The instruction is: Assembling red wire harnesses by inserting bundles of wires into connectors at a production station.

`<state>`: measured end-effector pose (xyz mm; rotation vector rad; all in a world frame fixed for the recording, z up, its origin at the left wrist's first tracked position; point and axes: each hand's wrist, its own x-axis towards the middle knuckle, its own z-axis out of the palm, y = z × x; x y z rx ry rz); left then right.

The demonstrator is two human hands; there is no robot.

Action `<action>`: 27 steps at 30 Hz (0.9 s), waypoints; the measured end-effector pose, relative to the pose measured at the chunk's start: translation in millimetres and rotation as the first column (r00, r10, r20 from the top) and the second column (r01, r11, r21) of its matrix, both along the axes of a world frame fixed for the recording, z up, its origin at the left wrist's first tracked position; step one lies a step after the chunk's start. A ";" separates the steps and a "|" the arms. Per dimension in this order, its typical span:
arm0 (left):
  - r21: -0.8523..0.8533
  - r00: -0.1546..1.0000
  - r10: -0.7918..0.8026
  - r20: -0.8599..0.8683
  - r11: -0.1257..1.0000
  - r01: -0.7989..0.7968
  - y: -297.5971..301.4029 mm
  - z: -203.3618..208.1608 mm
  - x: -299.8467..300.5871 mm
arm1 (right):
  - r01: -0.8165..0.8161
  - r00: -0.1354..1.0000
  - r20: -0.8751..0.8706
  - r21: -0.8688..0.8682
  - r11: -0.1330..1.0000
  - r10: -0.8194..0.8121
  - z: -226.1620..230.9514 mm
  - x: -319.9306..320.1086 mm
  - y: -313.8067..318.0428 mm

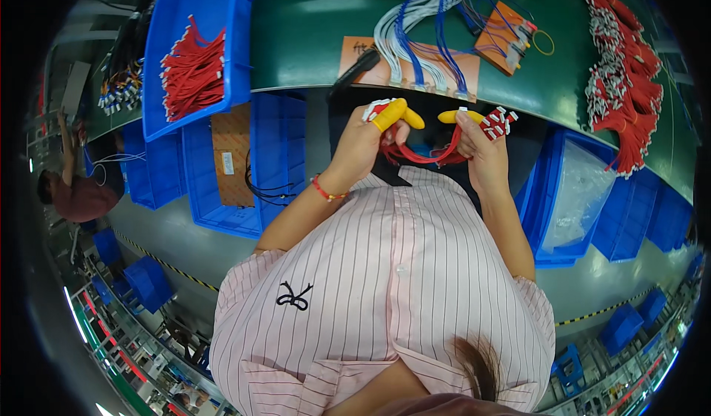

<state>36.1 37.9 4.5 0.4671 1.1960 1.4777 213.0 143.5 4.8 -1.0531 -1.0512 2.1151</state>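
Note:
Yellow finger covers sit on fingers of both my hands, which are held up just in front of the table's near edge. My left hand (364, 139) is closed round one end of a bundle of red wires (424, 157), with white connectors poking out by the thumb. The bundle sags in a curve across to my right hand (485, 152), which grips its other end. There, several white connectors stick out beside the fingers, and a small white connector shows at the right thumb tip. How the wires lie inside each palm is hidden.
Ahead on the green table (318, 38) lie white and blue cables (404, 27) over an orange board (355, 54). A blue tray (241, 60) at left holds red wire bundles (194, 75); more red bundles (629, 68) lie at right. Blue bins (278, 160) flank me; a person (81, 190) is far left.

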 end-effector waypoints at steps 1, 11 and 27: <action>0.013 1.000 -0.002 -0.008 1.000 0.002 -2.5 -0.3 0.6 | -0.004 1.000 0.018 -0.022 1.000 0.005 2.4 2.5 -2.0; -0.025 0.967 -0.191 -0.169 0.982 0.190 17.0 27.9 25.6 | -0.185 0.976 0.181 0.382 0.906 0.123 0.8 -7.0 -20.8; 0.132 0.923 0.154 -0.352 0.985 -0.114 8.8 3.8 35.6 | -0.372 0.905 0.369 0.928 0.028 -0.212 4.4 -7.3 -17.8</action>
